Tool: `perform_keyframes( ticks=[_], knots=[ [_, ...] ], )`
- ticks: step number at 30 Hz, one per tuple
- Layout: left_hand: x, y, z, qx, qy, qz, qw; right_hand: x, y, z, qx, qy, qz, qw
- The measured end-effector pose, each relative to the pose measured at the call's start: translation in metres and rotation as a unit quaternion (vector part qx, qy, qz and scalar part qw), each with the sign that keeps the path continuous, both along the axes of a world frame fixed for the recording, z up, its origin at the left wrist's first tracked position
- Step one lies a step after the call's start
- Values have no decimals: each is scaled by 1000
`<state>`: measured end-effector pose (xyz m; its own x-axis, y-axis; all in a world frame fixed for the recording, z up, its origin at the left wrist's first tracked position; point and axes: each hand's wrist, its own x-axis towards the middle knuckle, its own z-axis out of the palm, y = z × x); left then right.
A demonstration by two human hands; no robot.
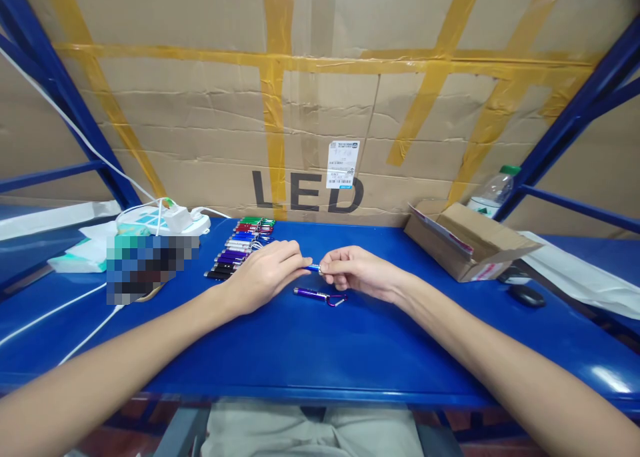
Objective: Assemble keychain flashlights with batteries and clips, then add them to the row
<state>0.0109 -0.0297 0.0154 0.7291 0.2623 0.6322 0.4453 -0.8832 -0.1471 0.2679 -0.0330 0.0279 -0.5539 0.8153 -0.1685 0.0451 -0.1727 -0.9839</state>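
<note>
Between my two hands is a small blue penlight (313, 267), held level just above the table. My left hand (269, 273) is closed around its left part, which the fingers hide. The thumb and fingertips of my right hand (353, 270) pinch its silvery right end. Just below them on the table lies a purple penlight (310, 293) with a small carabiner clip (337, 300) at its right end. Left of and behind my left hand is a row of several penlights (233, 255) in green, red, blue, silver, purple and black, partly covered by that hand.
A large taped carton (215, 123) marked LED stands behind the blue table (320, 357). At the right are an open cardboard box (465, 240), a plastic bottle (495, 191) and a black mouse-like object (527, 295). At the left lie a white power strip (193, 223), cables and a tissue pack (80, 253).
</note>
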Motion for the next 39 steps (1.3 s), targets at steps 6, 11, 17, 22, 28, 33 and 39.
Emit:
perform_keyframes(
  ticks=[6, 11, 17, 22, 28, 33, 39],
  knots=[
    [1, 0, 0, -7, 7, 16, 1000, 1, 2, -1, 55, -24, 3, 998],
    [3, 1, -3, -137, -34, 31, 989, 3, 3, -7, 303, -150, -11, 941],
    [5, 2, -4, -183, -65, 37, 980, 9, 2, -12, 554, -266, -2, 789],
    [6, 1, -4, -178, -77, 16, 981, 7, -1, -9, 583, -270, 3, 766],
    [1, -1, -1, -142, -58, 7, 988, 3, -7, -4, 456, -215, -7, 863],
    [1, 0, -1, -119, -45, 5, 992, 2, -6, -3, 362, -170, 0, 916],
    [8, 0, -3, -211, -104, 26, 972, 21, 17, -5, 407, -195, -101, 887]
  ],
)
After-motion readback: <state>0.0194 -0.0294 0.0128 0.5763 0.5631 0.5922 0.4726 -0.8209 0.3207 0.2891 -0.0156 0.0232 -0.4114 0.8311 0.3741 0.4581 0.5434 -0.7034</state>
